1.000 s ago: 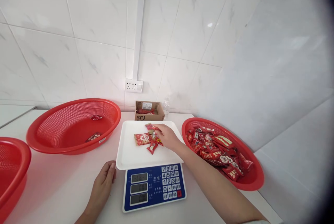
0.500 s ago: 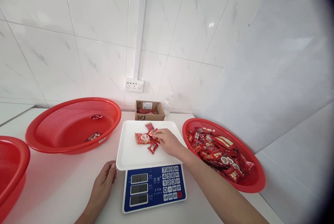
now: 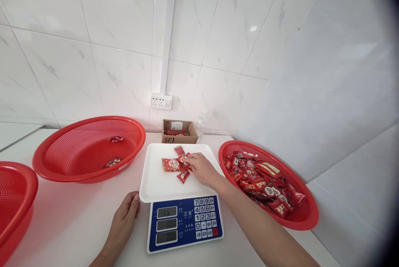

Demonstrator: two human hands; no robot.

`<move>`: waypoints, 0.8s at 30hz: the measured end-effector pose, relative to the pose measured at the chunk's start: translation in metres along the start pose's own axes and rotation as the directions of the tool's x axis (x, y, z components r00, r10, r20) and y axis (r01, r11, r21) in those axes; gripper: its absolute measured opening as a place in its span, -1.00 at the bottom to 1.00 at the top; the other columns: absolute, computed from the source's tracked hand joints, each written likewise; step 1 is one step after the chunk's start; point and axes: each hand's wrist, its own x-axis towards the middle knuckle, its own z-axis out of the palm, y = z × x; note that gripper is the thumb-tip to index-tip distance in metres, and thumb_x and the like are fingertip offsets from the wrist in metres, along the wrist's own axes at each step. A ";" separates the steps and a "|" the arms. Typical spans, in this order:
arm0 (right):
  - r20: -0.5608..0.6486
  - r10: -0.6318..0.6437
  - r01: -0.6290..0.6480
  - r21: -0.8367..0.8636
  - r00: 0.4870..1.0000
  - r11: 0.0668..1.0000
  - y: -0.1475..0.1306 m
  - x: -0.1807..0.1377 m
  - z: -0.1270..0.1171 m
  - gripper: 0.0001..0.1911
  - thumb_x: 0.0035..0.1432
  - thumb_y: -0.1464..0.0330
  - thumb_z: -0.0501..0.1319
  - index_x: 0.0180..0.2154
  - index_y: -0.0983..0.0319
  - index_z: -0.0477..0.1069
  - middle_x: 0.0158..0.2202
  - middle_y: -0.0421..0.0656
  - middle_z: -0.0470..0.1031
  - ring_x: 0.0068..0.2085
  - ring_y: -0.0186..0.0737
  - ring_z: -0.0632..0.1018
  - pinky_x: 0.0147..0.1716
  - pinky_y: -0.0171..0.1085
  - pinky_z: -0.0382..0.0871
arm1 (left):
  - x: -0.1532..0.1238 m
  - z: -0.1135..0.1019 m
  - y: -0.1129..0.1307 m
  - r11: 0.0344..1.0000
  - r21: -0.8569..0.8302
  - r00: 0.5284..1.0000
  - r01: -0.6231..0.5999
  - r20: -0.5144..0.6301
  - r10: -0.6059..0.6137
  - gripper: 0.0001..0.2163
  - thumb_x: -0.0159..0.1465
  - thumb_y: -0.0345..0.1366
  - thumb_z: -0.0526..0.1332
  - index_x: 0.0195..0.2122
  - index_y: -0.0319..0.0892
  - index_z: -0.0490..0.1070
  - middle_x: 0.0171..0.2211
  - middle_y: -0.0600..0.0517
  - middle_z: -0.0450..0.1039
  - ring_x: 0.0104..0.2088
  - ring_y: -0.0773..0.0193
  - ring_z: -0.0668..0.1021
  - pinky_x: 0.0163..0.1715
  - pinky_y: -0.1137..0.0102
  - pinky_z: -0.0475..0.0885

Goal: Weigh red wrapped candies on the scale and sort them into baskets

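Observation:
My right hand (image 3: 202,168) reaches over the white tray (image 3: 156,184) of a blue digital scale (image 3: 187,223). Its fingertips are closed on one of several small red snack packets in the middle of the tray, and they partly cover it. Just left of the fingers lies a flat red and gold packet (image 3: 171,165). Another small red packet (image 3: 183,175) is in front of it, and a dark pink one (image 3: 179,150) behind. Beside the tray's front left corner rests my left hand (image 3: 125,214), fingers curled together, with nothing visible in them.
On the right stands a red basket (image 3: 307,217) heaped with red packets. A red perforated basket (image 3: 46,167) at left holds a few packets; another red basket (image 3: 29,184) is cut off at the left edge. Against the tiled wall sits an open cardboard box (image 3: 181,138) with red packets inside.

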 end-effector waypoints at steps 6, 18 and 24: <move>-0.035 0.025 -0.025 0.013 0.999 1.000 0.002 -0.004 -0.008 -0.59 0.13 0.54 0.00 -0.05 0.19 0.43 -0.10 -0.10 0.46 -0.03 -0.14 0.36 -0.03 -0.19 0.23 | 0.001 0.000 -0.001 1.000 0.001 1.000 0.003 0.010 -0.003 -0.56 0.11 0.16 0.01 -0.25 -0.09 0.34 -0.61 0.16 0.22 -0.54 0.24 0.34 -0.49 0.39 0.28; 0.044 0.168 -0.170 0.042 0.985 0.984 0.005 -0.022 -0.017 -0.67 0.13 0.40 0.05 -0.06 0.18 0.41 -0.11 -0.09 0.47 -0.03 -0.12 0.37 -0.06 -0.21 0.20 | 0.001 0.000 -0.002 0.999 0.042 0.999 0.013 0.044 -0.015 -0.57 0.15 0.14 -0.04 -0.20 -0.08 0.30 -0.58 0.16 0.22 -0.51 0.23 0.34 -0.45 0.38 0.28; 0.077 0.188 -0.193 0.059 0.979 0.979 0.000 -0.029 -0.021 -0.69 0.14 0.39 0.03 -0.11 0.16 0.43 -0.12 -0.11 0.46 -0.02 -0.13 0.38 -0.06 -0.22 0.20 | 0.001 0.001 -0.004 0.999 0.033 0.999 0.013 0.036 -0.014 -0.57 0.15 0.14 -0.03 -0.20 -0.08 0.31 -0.58 0.15 0.24 -0.50 0.23 0.35 -0.45 0.38 0.29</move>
